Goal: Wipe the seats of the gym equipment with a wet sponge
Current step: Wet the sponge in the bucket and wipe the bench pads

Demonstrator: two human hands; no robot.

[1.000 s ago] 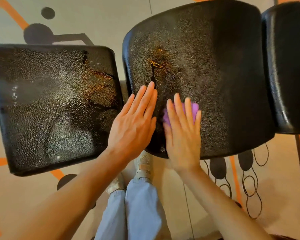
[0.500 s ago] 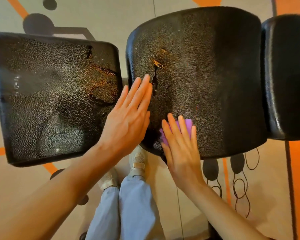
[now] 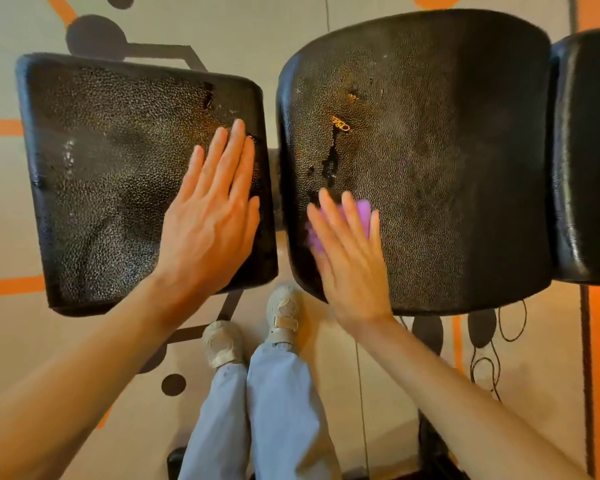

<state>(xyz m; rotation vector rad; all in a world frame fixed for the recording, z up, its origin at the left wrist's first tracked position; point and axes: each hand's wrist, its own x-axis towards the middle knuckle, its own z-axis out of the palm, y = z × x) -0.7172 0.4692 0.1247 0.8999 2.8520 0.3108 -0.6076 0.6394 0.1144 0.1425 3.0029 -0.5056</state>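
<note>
The left hand [image 3: 208, 216] lies flat on the left seat pad [image 3: 118, 174], fingers straight and together, reaching toward that pad's right edge at centre frame. A narrow gap separates this pad from the middle seat pad [image 3: 430, 161]. There the right hand [image 3: 347, 251], blurred, presses a purple sponge [image 3: 362, 211] with straight, slightly spread fingers near the pad's lower left edge. Most of the middle pad lies uncovered above and right of the sponge. A third pad [image 3: 589, 161] butts against its right edge.
</note>
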